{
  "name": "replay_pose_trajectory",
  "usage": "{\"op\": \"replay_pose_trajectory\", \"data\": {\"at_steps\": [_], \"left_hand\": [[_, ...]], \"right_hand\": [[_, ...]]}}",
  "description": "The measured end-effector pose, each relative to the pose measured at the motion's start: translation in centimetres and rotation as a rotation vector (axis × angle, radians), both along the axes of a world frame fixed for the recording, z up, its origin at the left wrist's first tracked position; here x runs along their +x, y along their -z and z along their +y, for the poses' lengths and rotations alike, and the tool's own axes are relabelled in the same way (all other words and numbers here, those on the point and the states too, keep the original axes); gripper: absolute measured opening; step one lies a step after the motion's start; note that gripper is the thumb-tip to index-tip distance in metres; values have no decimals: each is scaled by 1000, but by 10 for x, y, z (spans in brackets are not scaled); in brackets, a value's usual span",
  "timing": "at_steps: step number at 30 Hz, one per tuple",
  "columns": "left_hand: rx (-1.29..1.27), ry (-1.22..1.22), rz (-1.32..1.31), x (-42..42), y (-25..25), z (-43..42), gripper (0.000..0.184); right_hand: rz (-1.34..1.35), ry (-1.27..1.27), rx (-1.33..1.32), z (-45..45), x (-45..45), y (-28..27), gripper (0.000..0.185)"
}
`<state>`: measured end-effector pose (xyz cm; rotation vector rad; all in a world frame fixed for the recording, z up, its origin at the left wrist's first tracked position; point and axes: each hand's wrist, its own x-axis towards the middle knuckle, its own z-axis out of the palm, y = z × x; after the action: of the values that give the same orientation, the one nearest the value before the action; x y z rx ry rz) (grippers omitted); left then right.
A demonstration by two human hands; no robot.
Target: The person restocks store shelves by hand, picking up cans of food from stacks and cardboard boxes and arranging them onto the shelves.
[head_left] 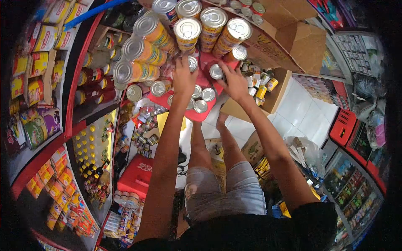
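Observation:
On a red surface (pixel 209 108) in front of me stand several small tins with silver lids. My left hand (pixel 184 80) is curled around a small tin (pixel 192 63), whose lid shows beside the fingers. My right hand (pixel 233 85) has its thumb and fingers at the side of another small tin (pixel 216 72). Between and below my hands is a loose group of small tins (pixel 201 106). Tall yellow-labelled cans (pixel 187 31) are stacked in columns behind them, with orange-labelled cans (pixel 143 71) to the left.
An open cardboard box (pixel 282 85) holding mixed small cans stands at the right, below another cardboard carton (pixel 272 46). Shelves of bottles and packets (pixel 83 146) line the left side. A red crate (pixel 136 175) sits low at left. White floor tiles (pixel 299 108) show at right.

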<state>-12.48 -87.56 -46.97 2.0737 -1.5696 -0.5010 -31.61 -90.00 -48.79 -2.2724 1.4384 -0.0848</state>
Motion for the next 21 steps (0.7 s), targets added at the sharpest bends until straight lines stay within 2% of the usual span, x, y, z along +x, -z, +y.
{"op": "replay_pose_trajectory", "data": {"at_steps": [6,8,16,18,21], "left_hand": [[-14,-53,6,-4,5,5,58],[-86,-82,-33,-2,5,4,57],[-25,-168,-81,7,8,-12,59],[-126,-141,-98,10,11,-11,58],[-134,-127,-101,11,12,-14,62]], "right_hand": [[-120,-22,26,13,-42,-57,69],[-153,-17,17,16,-52,-60,70],[-263,88,166,42,-73,-79,69],[-283,83,177,45,-82,-97,68],[-442,171,205,47,-97,-141,68]]}}
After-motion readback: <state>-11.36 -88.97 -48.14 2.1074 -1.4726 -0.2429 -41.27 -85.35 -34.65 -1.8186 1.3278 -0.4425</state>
